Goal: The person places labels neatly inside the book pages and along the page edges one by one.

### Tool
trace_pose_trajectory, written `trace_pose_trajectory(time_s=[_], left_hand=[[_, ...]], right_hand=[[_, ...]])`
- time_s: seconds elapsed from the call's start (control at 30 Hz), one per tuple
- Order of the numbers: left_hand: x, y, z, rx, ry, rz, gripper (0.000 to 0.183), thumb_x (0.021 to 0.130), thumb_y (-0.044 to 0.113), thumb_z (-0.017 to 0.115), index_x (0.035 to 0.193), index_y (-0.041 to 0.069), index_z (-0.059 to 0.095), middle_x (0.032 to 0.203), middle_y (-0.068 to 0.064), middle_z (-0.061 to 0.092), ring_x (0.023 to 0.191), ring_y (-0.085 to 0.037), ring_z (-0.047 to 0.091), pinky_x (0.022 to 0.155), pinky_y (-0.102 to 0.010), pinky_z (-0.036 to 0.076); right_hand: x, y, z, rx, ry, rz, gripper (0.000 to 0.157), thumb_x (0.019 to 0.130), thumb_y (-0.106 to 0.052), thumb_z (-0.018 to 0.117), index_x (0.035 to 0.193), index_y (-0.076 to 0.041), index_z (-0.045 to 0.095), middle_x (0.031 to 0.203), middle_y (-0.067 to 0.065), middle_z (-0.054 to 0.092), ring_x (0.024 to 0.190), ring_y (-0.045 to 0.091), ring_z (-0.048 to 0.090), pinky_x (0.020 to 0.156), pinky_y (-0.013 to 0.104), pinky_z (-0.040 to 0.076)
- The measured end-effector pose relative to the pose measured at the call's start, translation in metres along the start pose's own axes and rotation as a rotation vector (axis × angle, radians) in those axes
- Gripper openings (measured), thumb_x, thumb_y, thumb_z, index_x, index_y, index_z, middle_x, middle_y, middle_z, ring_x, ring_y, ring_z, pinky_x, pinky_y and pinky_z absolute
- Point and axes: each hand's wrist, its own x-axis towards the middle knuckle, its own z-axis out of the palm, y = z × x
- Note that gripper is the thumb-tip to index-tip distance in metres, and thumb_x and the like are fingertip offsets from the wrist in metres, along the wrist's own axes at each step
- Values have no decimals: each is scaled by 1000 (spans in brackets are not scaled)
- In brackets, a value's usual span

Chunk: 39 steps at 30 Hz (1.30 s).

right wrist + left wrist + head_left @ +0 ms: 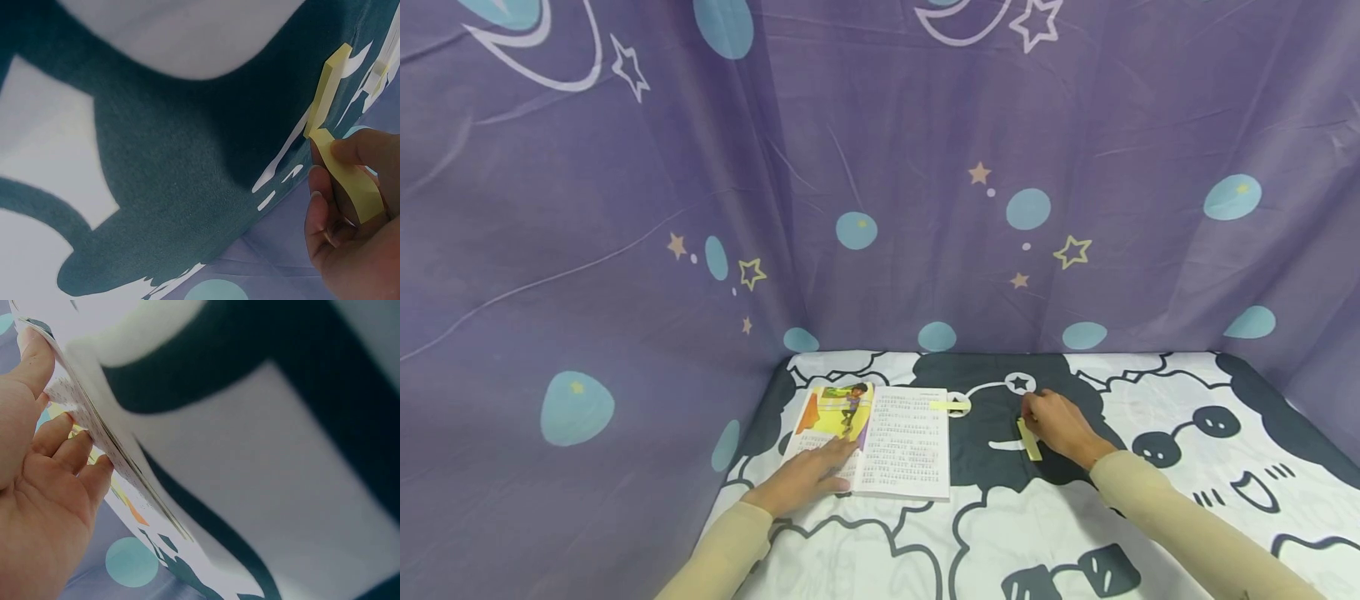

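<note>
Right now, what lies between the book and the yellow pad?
In the head view, dark cloth with white print; a yellow tab juts over it from the book.

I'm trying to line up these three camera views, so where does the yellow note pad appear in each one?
Head: the yellow note pad lies in the lower half, right of centre, by the right hand.
Left wrist: not in this picture.
Right wrist: in the upper right, just above the yellow strip that the right hand pinches.
Shared landmark: the purple curtain, visible in all three.
</note>
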Motion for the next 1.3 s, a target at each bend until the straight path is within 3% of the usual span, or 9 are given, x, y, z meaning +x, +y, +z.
trace_pose_trajectory(time_s=[0.8,1.03,1.3], left_hand=[[-1,0,0,-2,6,-4,70,99,43,63,160,18,39,162,-19,37,149,-37,35,118,-59,33],[-1,1,0,1,-8,-13,70,100,43,63,161,19,38,162,-19,36,149,-36,35,119,-58,33],[1,1,0,5,-5,-7,70,100,43,63,161,19,38,162,-18,36,149,-35,35,119,-58,33]], right_hand=[[1,3,-1,58,-12,34,18,86,6,72,85,-9,62,74,-6,58,68,11,50,52,29,47],[-2,1,4,26,57,26,16,84,4,77,84,-11,71,81,-2,68,76,16,53,60,33,55],[4,-4,6,10,122,0,12,79,-3,88,83,-9,78,81,-1,73,78,18,59,66,37,55]])
